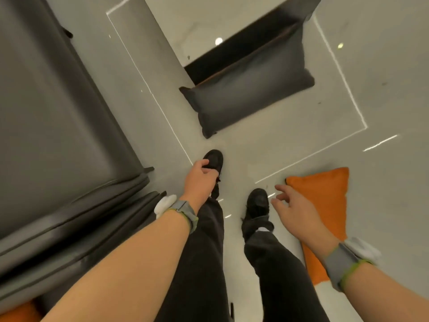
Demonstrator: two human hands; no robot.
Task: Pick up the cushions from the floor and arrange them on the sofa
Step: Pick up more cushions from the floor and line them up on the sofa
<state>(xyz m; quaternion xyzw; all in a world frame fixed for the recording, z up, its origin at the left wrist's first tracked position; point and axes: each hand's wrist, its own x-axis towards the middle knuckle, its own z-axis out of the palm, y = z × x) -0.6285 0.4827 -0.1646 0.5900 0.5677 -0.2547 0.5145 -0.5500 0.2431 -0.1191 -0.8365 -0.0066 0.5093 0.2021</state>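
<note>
A dark grey cushion (248, 98) lies on the pale floor ahead of my feet, leaning against a low table. An orange cushion (327, 201) lies on the floor at the right. My right hand (294, 205) hovers over its left edge, fingers spread, holding nothing. My left hand (197, 177) hangs above my left shoe with fingers loosely curled and nothing in it. The grey sofa (53, 126) fills the left side. Another orange cushion (21, 312) shows at the bottom left corner, by the sofa.
A low table (197, 24) with a pale marble top and a dark side stands behind the grey cushion. My two legs in dark trousers and black shoes stand on glossy floor tiles (383, 77) between the sofa and the orange cushion.
</note>
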